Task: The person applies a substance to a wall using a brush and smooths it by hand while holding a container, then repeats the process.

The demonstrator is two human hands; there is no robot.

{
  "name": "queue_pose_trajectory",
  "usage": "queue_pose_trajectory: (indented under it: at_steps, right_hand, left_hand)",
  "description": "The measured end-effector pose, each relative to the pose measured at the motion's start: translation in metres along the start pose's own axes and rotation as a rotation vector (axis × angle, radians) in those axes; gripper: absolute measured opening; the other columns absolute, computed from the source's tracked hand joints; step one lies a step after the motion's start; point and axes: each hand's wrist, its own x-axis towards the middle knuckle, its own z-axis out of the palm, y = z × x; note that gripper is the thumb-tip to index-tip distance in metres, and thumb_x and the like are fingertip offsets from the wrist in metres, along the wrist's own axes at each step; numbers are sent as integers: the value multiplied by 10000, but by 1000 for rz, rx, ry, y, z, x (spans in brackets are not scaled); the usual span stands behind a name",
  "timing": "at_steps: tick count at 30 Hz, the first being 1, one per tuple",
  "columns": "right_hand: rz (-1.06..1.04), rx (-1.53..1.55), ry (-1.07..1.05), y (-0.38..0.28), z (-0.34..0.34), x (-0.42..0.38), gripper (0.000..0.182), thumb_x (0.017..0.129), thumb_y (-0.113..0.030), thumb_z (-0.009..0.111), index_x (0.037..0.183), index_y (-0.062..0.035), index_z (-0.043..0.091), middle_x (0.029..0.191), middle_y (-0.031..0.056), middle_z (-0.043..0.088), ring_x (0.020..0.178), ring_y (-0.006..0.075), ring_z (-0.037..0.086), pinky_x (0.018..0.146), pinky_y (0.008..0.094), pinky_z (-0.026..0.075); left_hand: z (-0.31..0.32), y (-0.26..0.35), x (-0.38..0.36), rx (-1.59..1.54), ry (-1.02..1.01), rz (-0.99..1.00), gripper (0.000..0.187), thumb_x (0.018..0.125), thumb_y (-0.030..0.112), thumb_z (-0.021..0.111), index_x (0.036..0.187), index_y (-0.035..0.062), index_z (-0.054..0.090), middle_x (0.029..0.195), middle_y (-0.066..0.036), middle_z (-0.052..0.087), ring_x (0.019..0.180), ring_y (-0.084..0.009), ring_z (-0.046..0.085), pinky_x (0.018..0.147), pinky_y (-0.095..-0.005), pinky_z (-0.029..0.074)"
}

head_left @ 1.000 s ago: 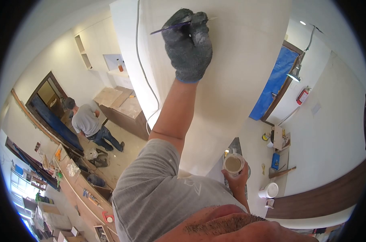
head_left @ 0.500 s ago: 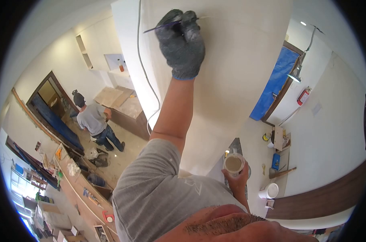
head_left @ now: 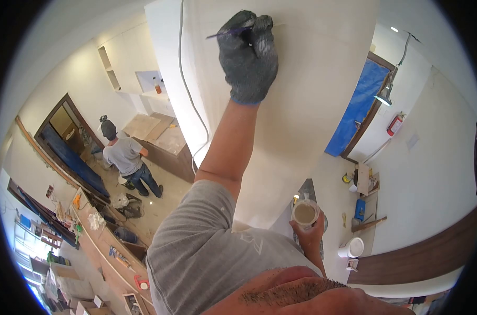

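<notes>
My left hand (head_left: 248, 58), in a dark grey glove, is raised against a cream-white wall panel (head_left: 301, 94). Its fingers are closed around a thin paintbrush (head_left: 217, 35) with a dark purple handle. The handle sticks out to the left; the brush's tip, on the right by the panel, is hard to make out. Lower down, my bare right hand (head_left: 311, 236) grips a clear plastic cup (head_left: 305, 214) of beige, paint-like liquid, held upright in front of my chest.
A grey cable (head_left: 188, 89) hangs along the panel's left edge. Another person (head_left: 125, 157) stands at left near a dusty counter (head_left: 159, 128). Tools lie on a wooden bench (head_left: 99, 244). At right are a blue-covered door (head_left: 359, 105), a work lamp (head_left: 384, 100) and a white bucket (head_left: 352, 248).
My left hand has slid a little to the right along the panel with the paintbrush. The cup in my right hand has barely moved. The other person has shifted slightly.
</notes>
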Motion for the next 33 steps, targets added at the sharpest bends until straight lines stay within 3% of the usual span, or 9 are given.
queue_pose_trajectory:
  at_steps: [4,9,12,13,16,17,20,25,33]
  right_hand:
    - [-5,3,-7,4,0,-1,930,622,-282,994,1392,-9,549,1307,170,619,1207,361,615,1040,453,488]
    - [1,-10,-9,0,-2,-1,927,623,-268,991,1394,-10,547,1304,167,619,1205,350,616,1038,449,490]
    - [-1,-19,2,-5,-2,1,927,622,-267,991,1394,-11,546,1303,163,619,1201,343,619,1033,445,495]
    - [3,-23,7,-7,-3,1,927,621,-267,991,1393,-11,546,1303,162,619,1200,340,620,1031,444,497]
    - [9,-23,-2,-3,-4,2,923,620,-266,992,1389,-15,548,1301,157,619,1196,336,623,1024,441,501]
    - [17,-5,-5,-2,-4,2,921,620,-266,992,1388,-16,549,1301,156,619,1196,336,622,1025,441,500]
    - [30,26,-11,-2,-3,3,917,620,-265,991,1386,-20,551,1302,154,618,1199,337,620,1029,442,497]
    - [28,9,-22,-6,-5,3,919,619,-266,991,1388,-22,551,1310,158,617,1207,343,615,1040,446,489]
    - [36,17,-9,2,-7,3,910,625,-263,986,1387,-19,552,1308,161,615,1212,350,609,1044,450,485]
  left_hand:
    - [-13,6,4,78,-120,-116,229,973,10,666,1163,-1,538,962,-136,680,795,-171,702,668,-304,627]
    - [1,3,-1,-79,21,-61,128,985,49,664,908,-29,597,763,-106,646,682,-167,686,617,-304,618]
    - [-13,12,3,28,-64,-85,81,979,9,655,966,-38,591,811,-115,666,730,-179,699,656,-301,620]
    - [-22,20,2,10,-213,-49,158,947,-63,658,1084,-34,587,887,-124,689,792,-187,706,733,-308,626]
    - [-10,19,-20,-224,-56,122,134,932,-78,671,1045,-24,622,909,-124,693,787,-191,706,741,-318,616]
    - [-17,14,-21,58,-149,340,202,920,-107,664,1094,-8,638,969,-130,699,810,-206,710,743,-325,601]
    - [-12,3,-28,51,-136,347,263,913,-122,652,1143,3,643,1016,-135,701,836,-226,709,732,-332,591]
    - [-6,12,-28,225,-254,434,157,950,8,643,1104,-12,670,1004,-149,710,854,-242,732,762,-347,602]
    - [-7,-5,-33,101,-117,312,196,976,76,698,1147,-6,648,1045,-139,708,855,-227,717,763,-323,586]
